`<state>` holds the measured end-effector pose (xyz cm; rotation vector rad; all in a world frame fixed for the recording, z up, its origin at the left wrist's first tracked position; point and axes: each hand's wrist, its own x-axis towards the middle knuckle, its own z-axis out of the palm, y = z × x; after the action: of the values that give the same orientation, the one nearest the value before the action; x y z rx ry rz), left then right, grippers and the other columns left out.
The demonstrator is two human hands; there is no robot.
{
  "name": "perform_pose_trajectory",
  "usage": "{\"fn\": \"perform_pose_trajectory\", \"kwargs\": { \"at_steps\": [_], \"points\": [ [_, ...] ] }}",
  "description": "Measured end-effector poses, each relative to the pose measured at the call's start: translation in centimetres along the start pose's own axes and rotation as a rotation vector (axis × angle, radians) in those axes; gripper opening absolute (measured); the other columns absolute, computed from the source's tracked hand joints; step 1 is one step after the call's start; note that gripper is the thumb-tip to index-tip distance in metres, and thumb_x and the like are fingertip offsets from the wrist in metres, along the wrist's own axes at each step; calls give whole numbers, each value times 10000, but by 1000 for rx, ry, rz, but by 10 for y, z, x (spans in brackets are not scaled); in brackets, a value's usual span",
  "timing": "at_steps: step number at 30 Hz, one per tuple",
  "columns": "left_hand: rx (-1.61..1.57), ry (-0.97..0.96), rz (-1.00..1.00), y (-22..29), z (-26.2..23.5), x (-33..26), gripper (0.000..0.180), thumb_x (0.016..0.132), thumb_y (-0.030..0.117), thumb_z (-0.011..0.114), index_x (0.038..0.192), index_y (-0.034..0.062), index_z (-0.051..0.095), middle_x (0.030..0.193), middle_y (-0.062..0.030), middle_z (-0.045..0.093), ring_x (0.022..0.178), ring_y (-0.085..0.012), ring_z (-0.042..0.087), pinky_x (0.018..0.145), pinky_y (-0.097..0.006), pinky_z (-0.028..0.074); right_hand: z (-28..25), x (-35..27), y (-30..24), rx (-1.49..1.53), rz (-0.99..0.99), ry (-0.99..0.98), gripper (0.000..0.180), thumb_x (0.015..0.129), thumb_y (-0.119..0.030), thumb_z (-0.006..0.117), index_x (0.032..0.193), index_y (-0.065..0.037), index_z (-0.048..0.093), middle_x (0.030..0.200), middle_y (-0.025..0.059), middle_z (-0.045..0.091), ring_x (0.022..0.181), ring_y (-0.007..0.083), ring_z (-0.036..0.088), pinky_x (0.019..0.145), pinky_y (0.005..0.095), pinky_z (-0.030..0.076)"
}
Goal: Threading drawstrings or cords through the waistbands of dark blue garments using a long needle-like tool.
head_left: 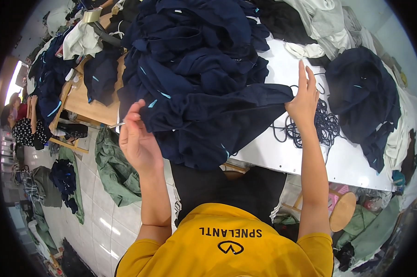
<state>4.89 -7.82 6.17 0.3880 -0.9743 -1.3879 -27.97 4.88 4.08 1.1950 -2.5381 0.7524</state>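
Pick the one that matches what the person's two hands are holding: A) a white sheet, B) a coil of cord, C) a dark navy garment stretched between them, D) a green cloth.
C: the left hand and right hand each grip an end of the dark navy garment, pulled taut in front of the navy pile.

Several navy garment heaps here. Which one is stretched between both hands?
The navy garment at the table's near edge, pulled flat between left hand and right hand; the other heaps lie crumpled, untouched.

A tall heap of dark navy garments (194, 51) blocks twelve o'clock; bare white tabletop (282, 152) lies open at three o'clock, beside tangled dark cords (326, 124).
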Motion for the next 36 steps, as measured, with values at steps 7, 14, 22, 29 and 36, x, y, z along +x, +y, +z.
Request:
{"fn": "perform_pose_trajectory", "kwargs": {
  "at_steps": [7,14,22,29,36],
  "points": [
    [-39,7,50,-4,12,16,228,999,241,472,951,41,570,1055,-120,654,1067,-277,604,935,-413,477,9,-43,-14,191,-126,-231,945,541,29,676,1392,-304,436,1284,23,514,1186,255,501,1031,623,296],
    [-135,325,-219,-37,8,75,224,986,276,499,924,65,543,870,-53,605,866,-258,626,792,-397,505,-9,-83,-88,492,-361,-242,289,674,17,547,934,-31,663,804,115,668,730,319,618,655,370,516],
    [-79,476,-513,-79,-75,171,243,995,273,469,847,92,533,752,-25,571,754,-221,602,698,-374,504,-25,-113,-87,1334,208,-1104,232,780,-37,442,926,48,600,780,15,594,756,106,522,716,243,443],
    [28,647,-361,-46,-148,242,326,995,356,442,805,109,539,742,-12,568,681,-161,539,698,-342,494,-47,-123,-37,781,11,-469,241,687,-16,499,879,38,635,757,144,625,709,264,598,706,335,477],
    [-1,543,-81,13,-171,261,202,979,254,488,872,89,537,756,-2,563,670,-147,539,736,-322,467,-27,-58,76,-104,83,216,216,659,-8,583,794,-152,671,936,10,632,915,236,587,774,367,439]
  ]
}}
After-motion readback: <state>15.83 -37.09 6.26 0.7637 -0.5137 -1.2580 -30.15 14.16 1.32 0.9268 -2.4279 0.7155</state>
